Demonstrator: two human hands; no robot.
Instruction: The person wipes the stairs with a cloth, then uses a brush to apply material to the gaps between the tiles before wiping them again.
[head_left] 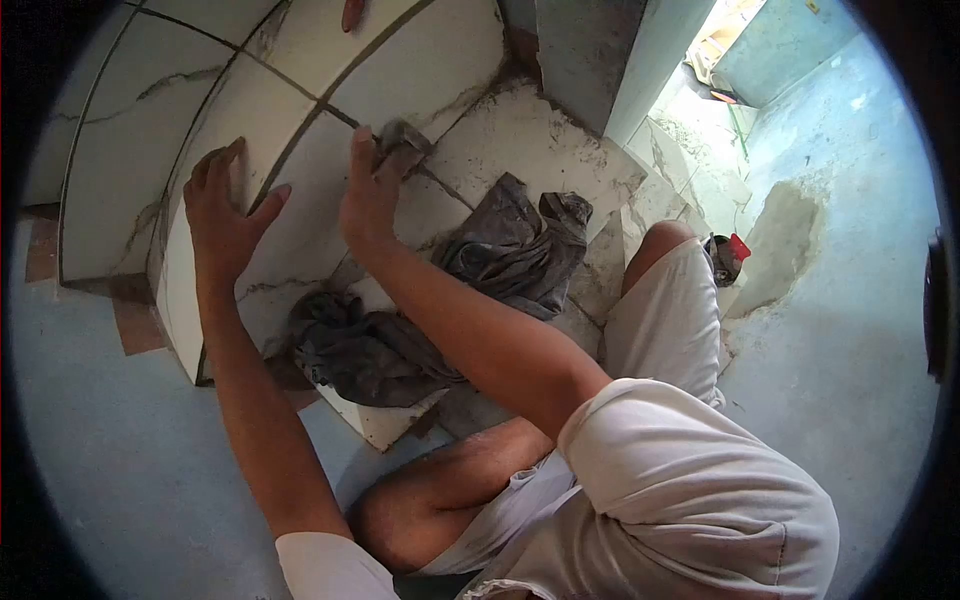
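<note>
My left hand (225, 215) rests with fingers spread on the edge of a white marbled tile step (235, 110). To its right, my right hand (368, 200) grips a small grey, dirty block that looks like a sponge (403, 148). The block is against the tile surface, beside a dark joint line; the fingers partly hide it. Below my right forearm lies a crumpled dark grey cloth (365, 350). Another part of dark cloth (520, 250) is spread over the tiles above that forearm; the arm hides whether they join.
A red object (352, 14) sits on the upper step at the top. Dusty floor tiles (545, 140) run towards a bright doorway at upper right. Beside my knee stands a dark round item with a red part (738, 247). Blue walls (850, 330) close in both sides.
</note>
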